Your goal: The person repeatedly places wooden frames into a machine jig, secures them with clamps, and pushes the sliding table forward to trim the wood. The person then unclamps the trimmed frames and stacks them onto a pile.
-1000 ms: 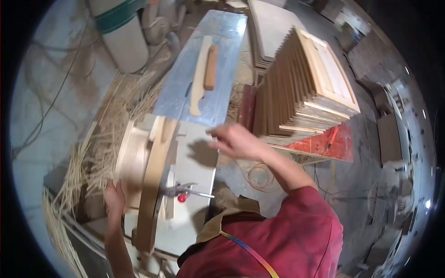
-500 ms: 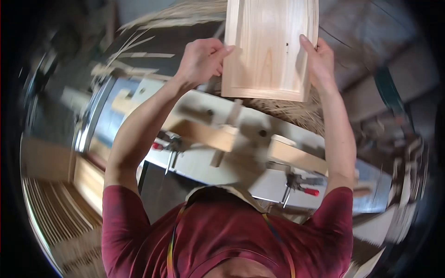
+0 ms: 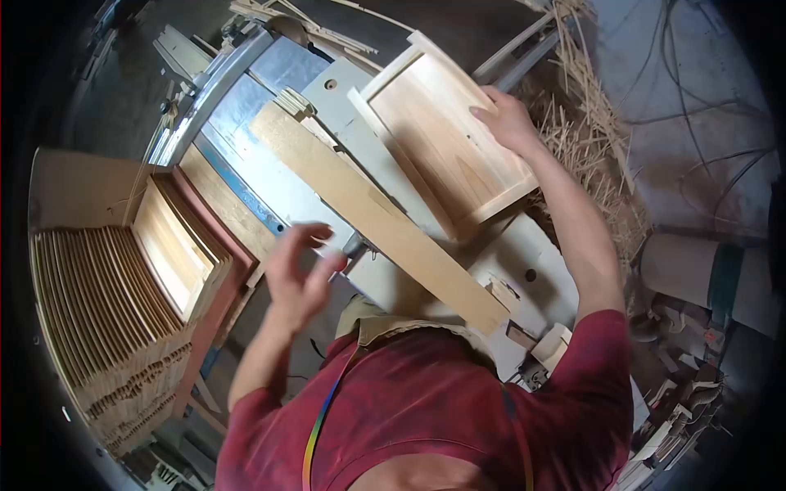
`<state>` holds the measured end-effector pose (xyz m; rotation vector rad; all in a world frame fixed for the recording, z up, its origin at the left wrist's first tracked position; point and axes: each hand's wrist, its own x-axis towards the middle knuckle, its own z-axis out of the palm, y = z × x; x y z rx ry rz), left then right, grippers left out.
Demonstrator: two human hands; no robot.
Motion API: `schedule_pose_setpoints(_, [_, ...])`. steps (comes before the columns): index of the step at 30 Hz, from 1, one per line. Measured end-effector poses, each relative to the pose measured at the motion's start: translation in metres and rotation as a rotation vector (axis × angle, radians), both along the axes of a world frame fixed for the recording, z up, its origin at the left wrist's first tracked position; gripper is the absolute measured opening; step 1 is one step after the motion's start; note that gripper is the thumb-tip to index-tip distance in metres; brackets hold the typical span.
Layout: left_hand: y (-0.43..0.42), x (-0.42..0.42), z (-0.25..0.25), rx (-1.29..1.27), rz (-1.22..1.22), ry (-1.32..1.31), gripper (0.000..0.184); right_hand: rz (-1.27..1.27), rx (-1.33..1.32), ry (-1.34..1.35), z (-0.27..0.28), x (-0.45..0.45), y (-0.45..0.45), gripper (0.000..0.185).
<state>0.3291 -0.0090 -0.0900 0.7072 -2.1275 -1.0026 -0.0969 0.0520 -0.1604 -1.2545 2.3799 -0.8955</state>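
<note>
My right hand (image 3: pixel 509 124) grips a pale framed wooden panel (image 3: pixel 446 131) by its right edge, thumb on the face and the other fingers hidden behind. The panel is tilted, over the far side of the white machine bed (image 3: pixel 536 245). My left hand (image 3: pixel 296 274) is empty, with its fingers apart and curved. Beside its fingertips is the red tip of a clamp handle (image 3: pixel 341 264), mostly hidden. A long tan board (image 3: pixel 368 213) lies diagonally across the bed, between my left hand and the panel.
At left stands a row of many similar panels (image 3: pixel 98 303) on edge, with one pale panel (image 3: pixel 172 245) facing me. Wood offcuts (image 3: pixel 585 131) are heaped beyond the bed. Cables (image 3: pixel 696 106) lie on the floor at upper right, above a grey cylinder with a green band (image 3: pixel 684 278).
My left hand has let go of the panel and come down toward the clamp. My right hand still holds the panel, now tilted and lower. The view has turned toward the panel row.
</note>
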Motion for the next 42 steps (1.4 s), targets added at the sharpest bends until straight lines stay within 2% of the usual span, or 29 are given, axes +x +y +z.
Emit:
schedule_pose_setpoints(4, [0.026, 0.001, -0.011, -0.037, -0.003, -0.189, 0.015, 0.078, 0.119, -0.132, -0.063, 0.001, -0.001, 0.047])
schedule_pose_setpoints(7, [0.029, 0.007, -0.005, -0.135, 0.014, -0.270, 0.013, 0.117, 0.013, -0.062, -0.091, 0.012, -0.003, 0.041])
schedule_pose_setpoints(12, [0.041, 0.025, 0.003, -0.101, 0.088, -0.368, 0.011, 0.162, 0.211, -0.061, -0.111, 0.012, -0.010, 0.039])
schedule_pose_setpoints(15, [0.044, 0.040, 0.004, -0.059, 0.110, -0.435, 0.013, 0.185, 0.092, -0.068, -0.126, 0.009, -0.003, 0.039])
schedule_pose_setpoints(20, [0.043, 0.056, -0.006, 0.027, 0.106, -0.480, 0.013, 0.185, 0.108, -0.197, -0.125, 0.008, 0.007, 0.046])
schedule_pose_setpoints(23, [0.035, 0.054, -0.013, 0.192, 0.059, -0.569, 0.023, 0.240, 0.025, -0.021, -0.132, 0.006, 0.011, 0.043])
schedule_pose_setpoints(24, [0.029, 0.046, -0.021, 0.193, 0.049, -0.563, 0.023, 0.231, 0.029, -0.015, -0.139, 0.004, 0.012, 0.043])
schedule_pose_setpoints(26, [0.016, 0.023, -0.043, 0.065, -0.020, -0.664, 0.041, 0.216, 0.031, -0.020, -0.154, 0.005, 0.012, 0.047])
schedule_pose_setpoints(27, [0.014, 0.016, -0.055, 0.059, -0.036, -0.651, 0.041, 0.204, 0.025, -0.016, -0.149, 0.006, 0.010, 0.049])
schedule_pose_setpoints(28, [0.013, 0.010, -0.072, 0.092, -0.075, -0.753, 0.044, 0.183, 0.025, 0.002, -0.143, 0.006, 0.012, 0.049])
schedule_pose_setpoints(30, [0.009, -0.007, -0.101, 0.137, -0.163, -0.947, 0.050, 0.252, 0.217, -0.043, -0.106, 0.015, 0.022, 0.055])
schedule_pose_setpoints(32, [0.008, -0.011, -0.111, 0.155, -0.147, -0.862, 0.051, 0.252, 0.312, -0.052, -0.067, 0.010, 0.048, 0.057])
schedule_pose_setpoints(34, [0.012, -0.003, -0.113, 0.231, -0.110, -0.745, 0.054, 0.321, 0.286, 0.208, -0.020, -0.002, 0.112, 0.058])
schedule_pose_setpoints(35, [0.014, -0.002, -0.114, 0.162, -0.096, -0.796, 0.056, 0.344, 0.283, 0.348, 0.013, -0.003, 0.144, 0.058])
schedule_pose_setpoints(36, [0.016, -0.001, -0.111, 0.090, -0.091, -0.840, 0.058, 0.206, 0.342, 0.301, 0.069, 0.013, 0.177, 0.053])
schedule_pose_setpoints(38, [0.024, -0.004, -0.088, -0.081, -0.149, -0.552, 0.067, -0.086, 0.440, 0.297, 0.158, 0.067, 0.262, 0.049])
schedule_pose_setpoints(39, [0.031, -0.010, -0.084, 0.101, -0.098, -0.502, 0.077, -0.234, 0.342, 0.415, 0.191, 0.099, 0.307, 0.047])
schedule_pose_setpoints(40, [0.022, -0.011, -0.116, -0.225, -0.056, -0.344, 0.078, -0.389, 0.270, 0.544, 0.220, 0.134, 0.358, 0.046])
schedule_pose_setpoints(41, [0.033, -0.029, -0.102, -0.066, -0.141, -0.071, 0.075, -0.560, 0.363, 0.581, 0.243, 0.178, 0.411, 0.046])
schedule_pose_setpoints(42, [0.028, -0.045, -0.090, -0.305, -0.204, 0.002, 0.065, -0.770, 0.458, 0.673, 0.261, 0.234, 0.455, 0.045])
